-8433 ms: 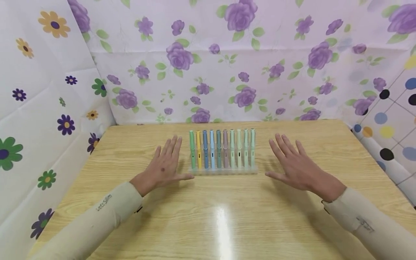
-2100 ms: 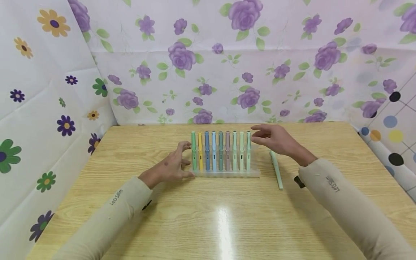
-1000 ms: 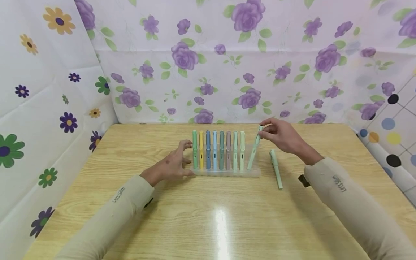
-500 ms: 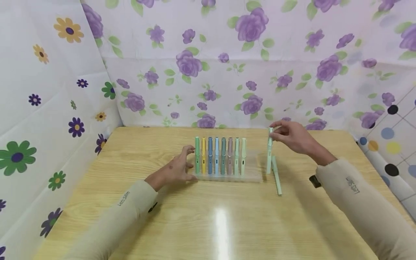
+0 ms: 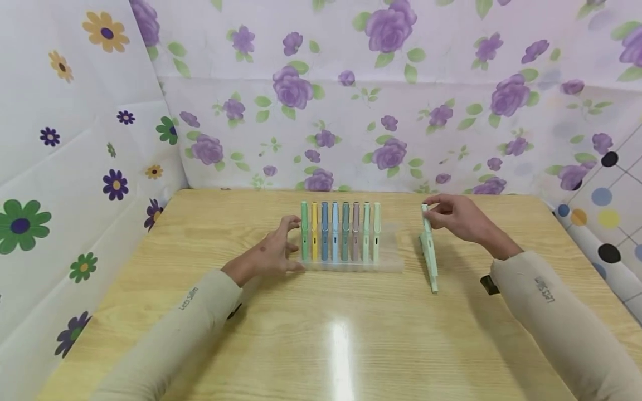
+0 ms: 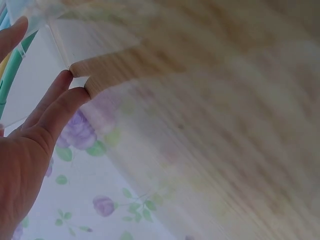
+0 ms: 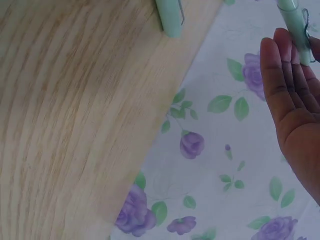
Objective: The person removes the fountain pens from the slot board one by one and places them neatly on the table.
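Observation:
A clear pen stand (image 5: 393,266) holds a row of upright pens in green, yellow, blues, mauve and pale green. My left hand (image 5: 273,250) grips its left end, thumb at the front and fingers along the side. The left wrist view has the thumb on the clear plastic (image 6: 42,12) and two fingertips against the table. To the right of the stand, my right hand (image 5: 458,217) pinches a pale green pen (image 5: 427,225) by its clip end, the other end slanting down. Below it lies another pale green pen (image 5: 432,281), partly covered; whether they touch, I cannot tell.
The stand's right end has bare clear plastic beside the last pen. The wooden table (image 5: 281,328) reaches back to a flowered sheet (image 5: 220,111). Patterned sheets also hang at the left (image 5: 45,167) and right (image 5: 622,184).
My right hand has pulled the rightmost pen from the stand, carried it right and lowered it over the lying pen, which came out earlier. My left hand has moved onto the stand's end.

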Tool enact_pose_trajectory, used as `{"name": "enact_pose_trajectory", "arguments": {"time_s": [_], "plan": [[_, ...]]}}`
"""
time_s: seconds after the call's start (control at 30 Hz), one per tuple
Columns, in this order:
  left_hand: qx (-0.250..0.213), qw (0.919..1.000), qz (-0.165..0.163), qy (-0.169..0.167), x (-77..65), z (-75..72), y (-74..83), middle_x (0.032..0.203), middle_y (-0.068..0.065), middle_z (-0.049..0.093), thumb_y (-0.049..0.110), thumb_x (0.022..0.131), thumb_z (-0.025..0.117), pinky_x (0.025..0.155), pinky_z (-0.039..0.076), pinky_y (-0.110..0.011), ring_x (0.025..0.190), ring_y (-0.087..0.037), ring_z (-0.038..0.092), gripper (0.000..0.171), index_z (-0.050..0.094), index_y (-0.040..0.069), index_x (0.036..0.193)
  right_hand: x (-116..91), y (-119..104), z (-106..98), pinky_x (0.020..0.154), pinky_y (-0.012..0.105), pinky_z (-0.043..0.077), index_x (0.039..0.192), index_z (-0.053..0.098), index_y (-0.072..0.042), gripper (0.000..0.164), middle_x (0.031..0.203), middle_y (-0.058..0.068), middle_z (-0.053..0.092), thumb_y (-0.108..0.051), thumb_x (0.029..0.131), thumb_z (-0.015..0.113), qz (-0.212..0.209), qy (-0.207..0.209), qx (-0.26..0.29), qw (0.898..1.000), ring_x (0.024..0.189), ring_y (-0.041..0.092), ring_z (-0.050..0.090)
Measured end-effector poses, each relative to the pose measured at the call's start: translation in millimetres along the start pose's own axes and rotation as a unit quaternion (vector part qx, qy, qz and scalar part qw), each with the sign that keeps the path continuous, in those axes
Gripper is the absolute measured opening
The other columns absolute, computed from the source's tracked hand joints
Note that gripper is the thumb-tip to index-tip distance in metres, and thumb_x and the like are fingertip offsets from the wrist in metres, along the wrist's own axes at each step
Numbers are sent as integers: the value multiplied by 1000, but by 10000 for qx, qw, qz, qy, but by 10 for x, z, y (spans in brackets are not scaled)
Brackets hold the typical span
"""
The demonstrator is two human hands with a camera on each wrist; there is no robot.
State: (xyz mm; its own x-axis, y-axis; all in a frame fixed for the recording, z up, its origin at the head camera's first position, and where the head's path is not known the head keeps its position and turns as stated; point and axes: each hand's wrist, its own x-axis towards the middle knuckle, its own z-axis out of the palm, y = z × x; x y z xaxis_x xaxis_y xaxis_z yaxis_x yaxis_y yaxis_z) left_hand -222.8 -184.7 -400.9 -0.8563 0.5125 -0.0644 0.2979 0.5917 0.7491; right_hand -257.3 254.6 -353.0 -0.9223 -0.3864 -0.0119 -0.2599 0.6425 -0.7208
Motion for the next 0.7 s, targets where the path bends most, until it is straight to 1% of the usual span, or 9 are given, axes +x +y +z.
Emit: {"name": "enact_pose_trajectory", "arguments": {"time_s": [0.07,0.17,0.3,0.4,0.57,0.7], "plan": [[-22,10000,-54,-23,5,12,6,162,-18,17,10,83,84,90,55,-44,123,-39,58,102,9,14,151,-16,36,-20,85,51,56,138,50,4,46,101,15,71,-25,104,58,122,-33,100,9999,92,37,70],[-10,10000,-70,38,9,15,8,162,-18,18,10,82,84,90,55,-45,122,-39,58,101,10,14,151,-34,102,-39,85,50,56,139,48,7,49,102,17,70,-25,104,58,252,-117,206,9994,92,38,70],[13,10000,-70,39,10,-4,10,162,-17,17,9,83,84,90,55,-45,122,-39,58,100,10,15,151,-65,221,-33,84,48,57,139,47,11,51,102,18,70,-25,104,58,401,-222,261,9986,91,37,71],[-35,10000,-37,32,33,-18,13,162,-18,16,8,83,83,91,55,-45,123,-39,58,100,9,16,150,-96,297,-22,81,47,58,137,49,12,51,100,16,71,-25,103,59,555,-243,256,9978,89,35,71],[3,9999,-28,100,54,-13,20,161,-19,18,8,82,84,91,55,-45,122,-38,58,101,10,15,150,-119,391,37,79,44,59,135,49,15,51,101,18,70,-23,103,59,734,-376,383,9959,88,33,71],[124,9998,-20,122,33,16,-2,160,-21,20,9,81,85,95,53,-47,120,-38,60,101,11,12,149,-107,442,114,77,40,60,135,47,18,50,102,21,69,-19,103,58,891,-537,521,9932,88,32,70]]}}
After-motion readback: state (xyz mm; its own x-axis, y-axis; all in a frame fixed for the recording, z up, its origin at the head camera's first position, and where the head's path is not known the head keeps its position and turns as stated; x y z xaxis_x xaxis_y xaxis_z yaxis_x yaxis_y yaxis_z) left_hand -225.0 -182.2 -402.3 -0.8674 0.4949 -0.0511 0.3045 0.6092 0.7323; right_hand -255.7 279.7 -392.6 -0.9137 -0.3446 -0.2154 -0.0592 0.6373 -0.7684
